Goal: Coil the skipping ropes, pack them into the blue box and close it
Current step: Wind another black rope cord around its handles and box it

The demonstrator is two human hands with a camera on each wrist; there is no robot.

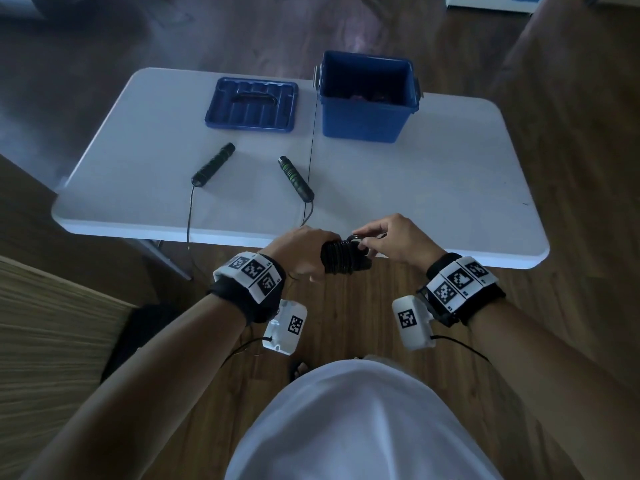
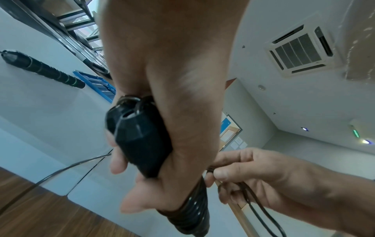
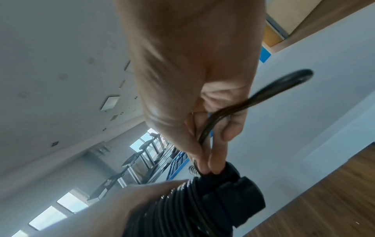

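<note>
Just off the table's front edge my left hand [image 1: 304,252] grips a black skipping-rope bundle [image 1: 341,258], its cord wound round the paired handles [image 2: 140,139]. My right hand [image 1: 384,242] pinches the loose end loop of that cord [image 3: 205,128] against the bundle's end. A second rope lies uncoiled on the white table [image 1: 433,174]: two black handles with green rings [image 1: 213,164] [image 1: 295,178], their cord [image 1: 189,216] hanging over the front edge. The blue box [image 1: 367,98] stands open at the back, something dark inside. Its blue lid [image 1: 252,105] lies upside down to the left.
Wooden floor surrounds the table. A wooden panel [image 1: 52,327] stands at my left side. A thin seam [image 1: 313,133] runs across the table between the lid and the box.
</note>
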